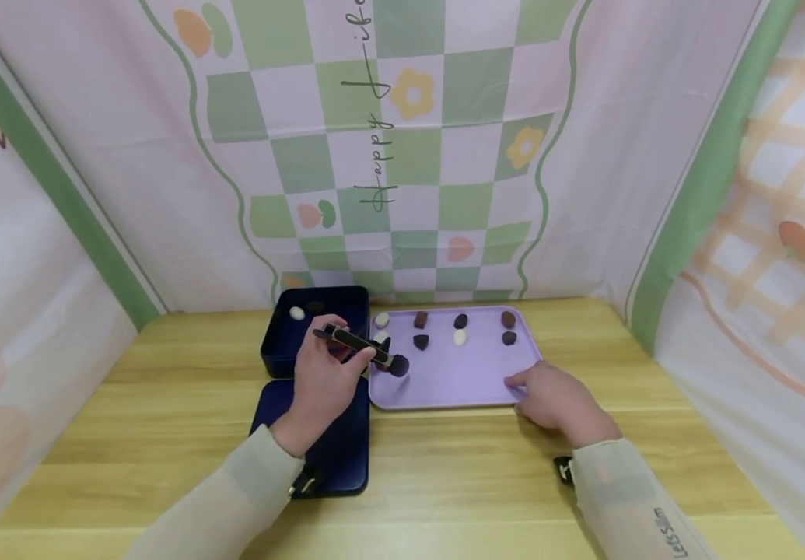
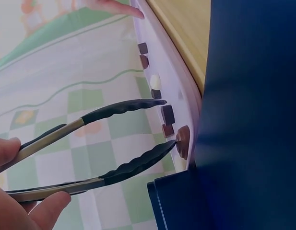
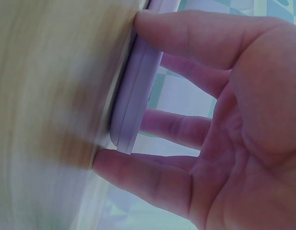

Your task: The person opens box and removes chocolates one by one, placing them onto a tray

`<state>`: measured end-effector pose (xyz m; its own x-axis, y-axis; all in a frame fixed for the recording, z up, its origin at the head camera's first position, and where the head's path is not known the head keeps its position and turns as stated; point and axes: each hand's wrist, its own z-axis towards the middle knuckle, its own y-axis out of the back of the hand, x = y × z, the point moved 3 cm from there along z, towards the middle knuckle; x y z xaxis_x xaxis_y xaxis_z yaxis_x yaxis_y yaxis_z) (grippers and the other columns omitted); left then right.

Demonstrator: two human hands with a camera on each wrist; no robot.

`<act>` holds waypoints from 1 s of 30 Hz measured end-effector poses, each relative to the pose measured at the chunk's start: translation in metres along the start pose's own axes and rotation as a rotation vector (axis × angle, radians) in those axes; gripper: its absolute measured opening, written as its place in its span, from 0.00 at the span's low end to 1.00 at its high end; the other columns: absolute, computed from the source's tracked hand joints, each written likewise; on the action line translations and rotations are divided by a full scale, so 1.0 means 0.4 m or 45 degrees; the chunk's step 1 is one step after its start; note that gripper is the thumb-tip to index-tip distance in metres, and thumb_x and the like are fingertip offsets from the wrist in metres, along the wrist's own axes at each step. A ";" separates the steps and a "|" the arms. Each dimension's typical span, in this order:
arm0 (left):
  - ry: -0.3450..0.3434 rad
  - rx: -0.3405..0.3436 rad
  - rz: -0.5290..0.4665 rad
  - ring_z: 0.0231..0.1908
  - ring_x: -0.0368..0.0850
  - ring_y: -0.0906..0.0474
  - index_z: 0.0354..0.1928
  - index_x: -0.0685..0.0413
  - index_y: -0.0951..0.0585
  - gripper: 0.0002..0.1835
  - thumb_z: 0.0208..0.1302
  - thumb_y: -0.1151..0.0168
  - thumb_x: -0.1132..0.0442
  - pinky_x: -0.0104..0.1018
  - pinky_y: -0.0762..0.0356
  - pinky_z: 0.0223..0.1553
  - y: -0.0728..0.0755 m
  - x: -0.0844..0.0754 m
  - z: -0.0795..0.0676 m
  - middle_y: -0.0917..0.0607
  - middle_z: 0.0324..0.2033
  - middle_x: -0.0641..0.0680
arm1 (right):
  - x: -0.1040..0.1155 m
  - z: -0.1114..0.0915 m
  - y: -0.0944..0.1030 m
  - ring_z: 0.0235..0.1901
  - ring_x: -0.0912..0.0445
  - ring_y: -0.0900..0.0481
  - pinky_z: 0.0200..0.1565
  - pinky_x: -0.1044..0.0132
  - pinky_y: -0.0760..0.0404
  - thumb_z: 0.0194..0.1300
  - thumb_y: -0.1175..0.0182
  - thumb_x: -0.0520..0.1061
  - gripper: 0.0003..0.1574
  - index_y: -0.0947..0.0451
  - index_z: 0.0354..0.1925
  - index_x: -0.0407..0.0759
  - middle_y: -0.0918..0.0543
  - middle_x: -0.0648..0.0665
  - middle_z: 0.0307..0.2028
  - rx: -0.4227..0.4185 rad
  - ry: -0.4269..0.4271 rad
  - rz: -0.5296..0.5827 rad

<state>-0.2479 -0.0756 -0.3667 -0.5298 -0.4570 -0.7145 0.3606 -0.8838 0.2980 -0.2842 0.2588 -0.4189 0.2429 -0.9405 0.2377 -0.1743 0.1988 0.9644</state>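
Note:
My left hand (image 1: 325,389) grips a pair of tongs (image 1: 356,341) with black tips, over the left side of a lilac tray (image 1: 472,381). In the left wrist view the tongs' arms stand apart, and the lower tip is at a brown chocolate piece (image 2: 183,142); whether it touches cannot be told. Nothing is clamped between the tips. Pieces on the tray include a white one (image 1: 460,337), a dark one (image 1: 421,341) and a brown one (image 1: 508,319). My right hand (image 1: 549,397) holds the tray's front right corner, thumb and fingers around its rim (image 3: 133,96).
Left of the tray stands a navy box (image 1: 279,362) with a white piece (image 1: 296,313) and a dark brown piece (image 1: 315,306) inside. A flat navy lid (image 1: 346,459) lies in front of it. Behind the wooden table (image 1: 458,482) hangs a checkered cloth (image 1: 416,155).

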 end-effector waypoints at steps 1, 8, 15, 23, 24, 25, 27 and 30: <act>0.004 0.001 -0.006 0.42 0.52 0.17 0.51 0.59 0.29 0.28 0.53 0.22 0.67 0.45 0.17 0.44 0.002 -0.001 0.000 0.23 0.43 0.57 | 0.000 0.000 0.000 0.54 0.34 0.25 0.55 0.37 0.28 0.57 0.34 0.39 0.28 0.18 0.58 0.40 0.21 0.28 0.55 0.001 -0.001 -0.001; 0.044 -0.222 -0.243 0.41 0.46 0.18 0.53 0.66 0.29 0.31 0.51 0.21 0.70 0.38 0.18 0.44 0.067 -0.013 0.039 0.22 0.44 0.58 | 0.003 0.000 0.000 0.55 0.32 0.25 0.55 0.37 0.29 0.56 0.34 0.39 0.28 0.18 0.57 0.40 0.21 0.28 0.55 0.005 0.002 0.001; 0.074 -0.470 -0.144 0.35 0.49 0.26 0.57 0.65 0.29 0.32 0.53 0.21 0.66 0.31 0.25 0.40 0.178 0.019 0.114 0.23 0.37 0.50 | 0.003 -0.001 -0.001 0.52 0.35 0.24 0.54 0.38 0.27 0.56 0.34 0.39 0.28 0.18 0.57 0.40 0.21 0.28 0.54 -0.002 0.004 -0.003; 0.277 -0.491 0.019 0.33 0.49 0.29 0.56 0.59 0.29 0.31 0.54 0.22 0.64 0.34 0.31 0.36 0.226 0.127 0.173 0.26 0.38 0.50 | 0.003 -0.002 0.001 0.52 0.35 0.24 0.55 0.37 0.28 0.57 0.33 0.39 0.28 0.18 0.57 0.40 0.21 0.28 0.54 -0.003 -0.003 0.011; 0.295 -0.490 0.011 0.32 0.48 0.29 0.55 0.59 0.29 0.30 0.54 0.22 0.65 0.35 0.31 0.35 0.226 0.140 0.178 0.25 0.38 0.51 | 0.003 -0.003 0.001 0.53 0.35 0.24 0.55 0.37 0.28 0.56 0.33 0.39 0.28 0.18 0.57 0.40 0.21 0.28 0.54 -0.001 -0.002 0.011; 0.317 -0.488 0.009 0.31 0.47 0.29 0.54 0.58 0.29 0.29 0.54 0.22 0.66 0.34 0.30 0.34 0.226 0.152 0.182 0.25 0.37 0.52 | 0.003 -0.003 0.001 0.53 0.35 0.24 0.55 0.37 0.28 0.57 0.33 0.39 0.28 0.18 0.57 0.40 0.21 0.28 0.54 0.000 -0.004 0.012; 0.357 -0.484 -0.005 0.31 0.46 0.27 0.52 0.57 0.29 0.28 0.54 0.23 0.67 0.34 0.28 0.34 0.224 0.173 0.189 0.23 0.36 0.53 | 0.003 -0.003 0.000 0.52 0.36 0.24 0.55 0.37 0.28 0.56 0.33 0.39 0.28 0.18 0.57 0.40 0.21 0.28 0.53 0.000 -0.006 0.012; 0.394 -0.479 -0.043 0.33 0.46 0.25 0.51 0.56 0.30 0.28 0.53 0.24 0.70 0.33 0.26 0.34 0.220 0.199 0.200 0.22 0.36 0.54 | 0.004 -0.003 0.001 0.52 0.36 0.24 0.55 0.37 0.28 0.56 0.33 0.39 0.28 0.18 0.57 0.40 0.21 0.28 0.53 -0.003 -0.007 0.010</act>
<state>-0.3197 -0.1976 -0.3467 -0.3136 -0.3272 -0.8914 0.6299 -0.7742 0.0625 -0.2826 0.2577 -0.4179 0.2366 -0.9404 0.2445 -0.1735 0.2067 0.9629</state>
